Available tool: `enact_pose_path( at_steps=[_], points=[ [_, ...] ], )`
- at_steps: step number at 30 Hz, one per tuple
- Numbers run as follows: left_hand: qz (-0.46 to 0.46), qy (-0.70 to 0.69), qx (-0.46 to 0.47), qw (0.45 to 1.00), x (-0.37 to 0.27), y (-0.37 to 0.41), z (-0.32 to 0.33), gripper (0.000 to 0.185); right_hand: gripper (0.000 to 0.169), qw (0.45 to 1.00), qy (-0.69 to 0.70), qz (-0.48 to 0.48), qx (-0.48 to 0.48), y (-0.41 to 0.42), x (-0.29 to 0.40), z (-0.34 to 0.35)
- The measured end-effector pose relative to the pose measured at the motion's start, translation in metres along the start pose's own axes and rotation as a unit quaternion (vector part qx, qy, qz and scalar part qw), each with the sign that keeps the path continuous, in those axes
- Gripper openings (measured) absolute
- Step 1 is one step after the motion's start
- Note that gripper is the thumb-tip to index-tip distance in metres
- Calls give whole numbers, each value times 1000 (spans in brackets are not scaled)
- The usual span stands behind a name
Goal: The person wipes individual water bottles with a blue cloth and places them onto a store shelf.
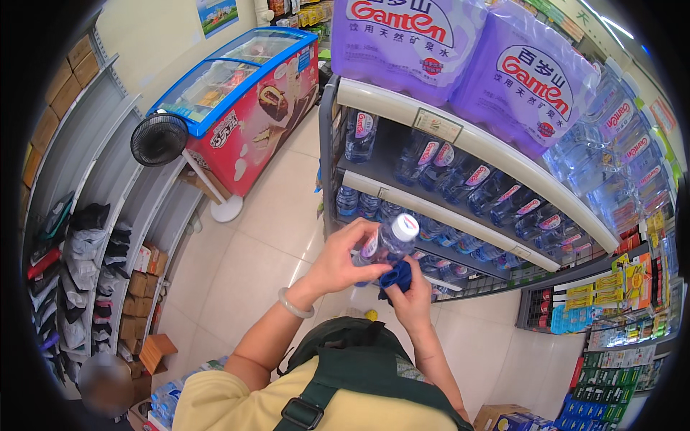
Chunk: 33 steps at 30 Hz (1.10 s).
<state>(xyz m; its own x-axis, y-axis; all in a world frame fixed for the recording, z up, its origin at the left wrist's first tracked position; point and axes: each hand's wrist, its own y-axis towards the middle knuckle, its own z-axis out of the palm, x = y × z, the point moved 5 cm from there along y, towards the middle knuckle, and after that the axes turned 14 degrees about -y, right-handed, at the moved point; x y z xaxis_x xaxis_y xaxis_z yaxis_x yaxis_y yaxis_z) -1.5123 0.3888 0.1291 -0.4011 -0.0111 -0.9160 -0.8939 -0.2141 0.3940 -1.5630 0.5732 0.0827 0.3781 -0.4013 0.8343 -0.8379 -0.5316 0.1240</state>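
My left hand (345, 258) is closed around a clear plastic water bottle (392, 242) with a white cap, held tilted in front of the shelf. My right hand (414, 295) grips a dark blue cloth (396, 278) close beside the bottle's side. Whether the cloth touches the bottle is hard to tell. Behind both hands stands a shelf unit (458, 210) with rows of Ganten water bottles (478, 175). Purple shrink-wrapped packs of Ganten water (404, 40) stand on its top, with more clear bottles at the right.
An ice cream freezer (253, 108) and a black fan on a white stand (160, 139) are at the upper left. Shelves with bagged parcels and cartons (83, 242) line the left side, where a person (106, 385) is near the bottom. Boxes (512, 419) lie at the lower right.
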Motion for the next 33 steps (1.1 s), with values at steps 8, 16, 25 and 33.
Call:
enact_pose_path(
  at_steps=[8, 16, 25, 33],
  points=[
    [109, 78, -197, 971, -5, 63, -11, 58, 38, 975, 203, 79, -41, 1, -30, -12],
    [199, 224, -283, 911, 16, 106, -12, 55, 36, 994, 63, 38, 75, -12, -30, -9],
    [195, 381, -321, 845, 18, 133, -5, 55, 41, 993, 86, 57, 64, -28, -37, -22],
    [208, 306, -343, 863, 35, 118, -2, 54, 40, 973, 176, 149, -10, -51, -79, -63]
  ],
)
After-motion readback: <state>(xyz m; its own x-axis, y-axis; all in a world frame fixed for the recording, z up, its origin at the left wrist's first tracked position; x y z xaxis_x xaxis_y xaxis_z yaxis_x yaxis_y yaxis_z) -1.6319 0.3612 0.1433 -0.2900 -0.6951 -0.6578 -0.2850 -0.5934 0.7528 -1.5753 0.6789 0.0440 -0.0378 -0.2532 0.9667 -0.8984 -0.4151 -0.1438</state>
